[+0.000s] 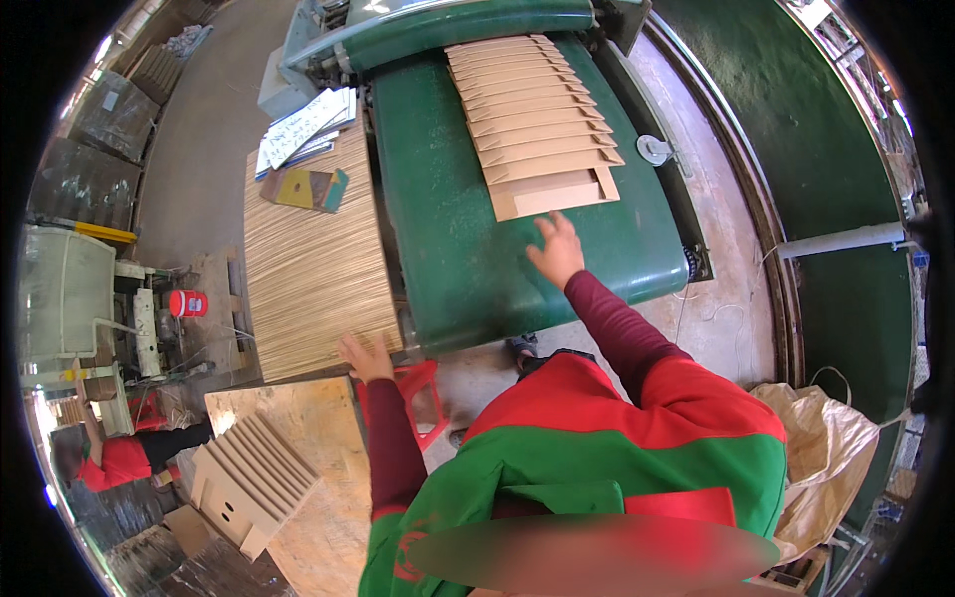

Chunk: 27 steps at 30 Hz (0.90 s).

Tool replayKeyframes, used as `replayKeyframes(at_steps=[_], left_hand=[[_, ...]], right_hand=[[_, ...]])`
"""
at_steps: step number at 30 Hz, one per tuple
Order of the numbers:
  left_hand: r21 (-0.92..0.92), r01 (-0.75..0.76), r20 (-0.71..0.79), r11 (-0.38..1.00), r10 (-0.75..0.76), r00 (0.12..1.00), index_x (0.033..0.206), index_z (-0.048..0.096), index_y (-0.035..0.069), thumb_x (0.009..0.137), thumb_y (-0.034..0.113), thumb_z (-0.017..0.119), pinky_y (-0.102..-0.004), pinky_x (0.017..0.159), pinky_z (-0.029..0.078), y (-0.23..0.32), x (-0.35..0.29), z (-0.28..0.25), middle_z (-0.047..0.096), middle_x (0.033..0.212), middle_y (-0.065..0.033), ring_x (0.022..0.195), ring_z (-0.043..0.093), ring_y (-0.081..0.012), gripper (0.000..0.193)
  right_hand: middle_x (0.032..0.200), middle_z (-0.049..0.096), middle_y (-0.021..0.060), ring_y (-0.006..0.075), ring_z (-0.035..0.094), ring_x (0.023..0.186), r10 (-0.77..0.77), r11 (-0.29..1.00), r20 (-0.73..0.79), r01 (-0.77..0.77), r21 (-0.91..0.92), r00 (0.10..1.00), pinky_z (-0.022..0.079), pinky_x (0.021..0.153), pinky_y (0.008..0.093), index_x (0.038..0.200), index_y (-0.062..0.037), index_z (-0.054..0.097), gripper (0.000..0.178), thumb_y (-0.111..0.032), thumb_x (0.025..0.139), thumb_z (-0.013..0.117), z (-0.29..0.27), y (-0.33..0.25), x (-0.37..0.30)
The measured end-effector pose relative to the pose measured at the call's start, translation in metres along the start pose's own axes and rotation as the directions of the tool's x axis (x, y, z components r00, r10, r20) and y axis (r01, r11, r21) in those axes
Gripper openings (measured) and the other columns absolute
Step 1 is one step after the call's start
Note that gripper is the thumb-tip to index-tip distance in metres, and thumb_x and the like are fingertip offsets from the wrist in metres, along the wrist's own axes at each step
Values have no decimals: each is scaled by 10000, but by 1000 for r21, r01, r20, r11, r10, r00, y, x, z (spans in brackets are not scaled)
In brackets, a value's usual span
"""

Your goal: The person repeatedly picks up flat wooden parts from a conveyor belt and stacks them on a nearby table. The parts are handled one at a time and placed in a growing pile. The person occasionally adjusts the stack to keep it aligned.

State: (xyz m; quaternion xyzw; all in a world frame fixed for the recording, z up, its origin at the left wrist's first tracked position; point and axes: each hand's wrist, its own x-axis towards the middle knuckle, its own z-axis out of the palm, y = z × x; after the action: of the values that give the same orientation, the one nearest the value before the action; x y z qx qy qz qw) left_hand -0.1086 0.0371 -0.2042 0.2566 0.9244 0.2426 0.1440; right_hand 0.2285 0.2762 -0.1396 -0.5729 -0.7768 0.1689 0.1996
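One row of overlapping cardboard pieces (pixel 542 131) lies on the green belt (pixel 428 219). Right hand (pixel 559 251) over the belt's near end, just beside the row; fingers spread, nothing held. Left of the belt: left hand (pixel 368 357) at the cardboard stack (pixel 313 274), fingers partly spread; whether gripping, cannot tell.

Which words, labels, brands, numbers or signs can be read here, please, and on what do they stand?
None can be read clearly.
White papers: printed marks, too small.
Red bucket: pale label, too small.
Wrapped stack at far left: white label, too small.
Green-and-red shirt: red mark, too blurred.
Folded cardboard pieces on the green belt: no print visible.
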Motion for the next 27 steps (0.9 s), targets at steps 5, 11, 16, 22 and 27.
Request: replayKeyframes(at_steps=[5,11,16,22,27], left_hand=[[269,283,185,920,-338,923,1504,28,198,746,740,503,-743,995,74,50,39,43,-59,1553,-178,1429,-68,-365,1046],[502,250,260,828,-421,869,1496,-61,206,677,803,517,-763,977,91,57,31,48,-137,1536,-202,1410,-118,-414,1168],[536,250,247,806,-433,867,1495,-61,205,657,778,578,-750,984,131,69,34,39,-101,1542,-202,1412,-70,-425,1199],[577,256,248,775,-466,849,1490,-81,214,651,633,704,-731,993,173,78,28,39,-103,1538,-213,1413,-62,-426,1223],[570,282,258,772,-494,830,1482,-113,216,613,478,802,-726,997,178,80,30,37,-125,1532,-218,1410,-82,-428,1289]], right_hand=[[1390,383,132,305,304,1339,-91,935,23,93,-342,996,314,1033,532,1286,-128,469,607,-258,726,663,3,45,73],[1398,368,91,250,300,1340,-125,898,228,208,-387,966,275,1037,594,1326,-156,402,653,-331,752,659,6,68,86],[1119,584,147,298,547,1089,-118,957,133,148,-248,984,461,851,472,1391,-66,321,736,-464,829,579,-4,66,122],[709,669,174,374,652,646,72,959,172,-21,-283,982,508,653,472,1251,-96,508,595,-567,914,375,1,53,191],[1067,657,133,305,597,1039,-5,866,173,91,-492,985,457,858,471,933,-144,706,472,-516,909,416,5,54,212]])
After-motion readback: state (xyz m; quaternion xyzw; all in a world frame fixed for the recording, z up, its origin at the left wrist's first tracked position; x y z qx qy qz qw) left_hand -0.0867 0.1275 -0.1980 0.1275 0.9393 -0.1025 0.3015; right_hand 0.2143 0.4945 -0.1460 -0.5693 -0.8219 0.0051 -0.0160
